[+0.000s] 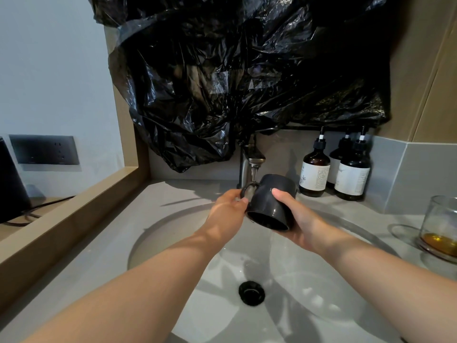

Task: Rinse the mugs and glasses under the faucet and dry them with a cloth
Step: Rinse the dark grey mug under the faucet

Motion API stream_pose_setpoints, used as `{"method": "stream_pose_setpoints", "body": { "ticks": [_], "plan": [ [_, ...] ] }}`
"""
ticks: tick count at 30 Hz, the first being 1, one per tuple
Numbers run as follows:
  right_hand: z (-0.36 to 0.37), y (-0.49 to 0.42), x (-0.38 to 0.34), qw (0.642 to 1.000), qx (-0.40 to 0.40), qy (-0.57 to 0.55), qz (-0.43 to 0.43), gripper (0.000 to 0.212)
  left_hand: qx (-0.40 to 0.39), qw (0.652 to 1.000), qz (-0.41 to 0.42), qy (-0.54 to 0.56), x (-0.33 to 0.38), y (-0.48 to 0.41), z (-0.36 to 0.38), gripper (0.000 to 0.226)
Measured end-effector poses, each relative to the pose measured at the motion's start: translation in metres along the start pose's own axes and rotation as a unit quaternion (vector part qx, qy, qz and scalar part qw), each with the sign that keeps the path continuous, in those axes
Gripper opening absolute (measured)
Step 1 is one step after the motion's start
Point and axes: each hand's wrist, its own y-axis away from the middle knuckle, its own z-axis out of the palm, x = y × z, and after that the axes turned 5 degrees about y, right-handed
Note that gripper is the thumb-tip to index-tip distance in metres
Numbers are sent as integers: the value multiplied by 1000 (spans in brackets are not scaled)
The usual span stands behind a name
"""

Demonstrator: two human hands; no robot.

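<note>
Three brown pump bottles (314,169) at right of centre, white labels with print too small to read. No brand legible anywhere.

Dark glossy mug (270,203) in the middle of the frame, held over the sink (173,233), just below the faucet (252,159). Tipped on its side: long axis slanting from base at upper right, toward the bottles, to open mouth at lower left, facing the camera. Handle on the left side, under the thin stream of water. Plain surface, wet sheen, no print visible.

Left hand (228,209) at the handle, fingers pinching it. Right hand (294,219) cupping the mug body from the right and below, thumb on top, fingers wrapped around the far side.

Black drain (251,292) at lower centre. Clear glass (440,226) with amber liquid at the bottom, standing on the desk (86,248) at the right edge. Crumpled black plastic bag (235,70) covering the wall above the faucet. Dark socket plate (44,149) at left.
</note>
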Motion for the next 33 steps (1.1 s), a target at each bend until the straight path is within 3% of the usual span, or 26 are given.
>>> {"method": "stream_pose_setpoints", "body": {
  "ticks": [4,9,13,15,20,23,26,29,33],
  "plan": [
    [11,-4,3,996,18,82,-35,35,25,999,-13,-27,-6,-3,-2,13],
    [23,-11,9,983,13,175,-48,60,46,997,-59,-15,-13,-6,-5,18],
    [26,-11,9,978,6,200,-59,31,92,988,-101,75,-11,-11,-4,27],
    [24,-9,8,977,-5,205,-61,31,103,981,-122,114,-10,-11,-3,27],
    [16,-3,1,958,-23,282,-54,60,140,964,-190,123,-6,-12,-2,31],
    [8,-6,-7,956,-84,272,-66,95,160,956,-218,111,-4,-15,-4,34],
    [3,-7,-12,929,-151,327,-89,115,170,948,-252,89,-2,-18,-6,31],
    [4,-5,-16,917,-145,358,-94,110,154,951,-260,72,0,-18,-7,27],
    [5,-9,-10,944,-78,310,-82,72,144,953,-254,78,5,-7,-8,36]
  ]
}}
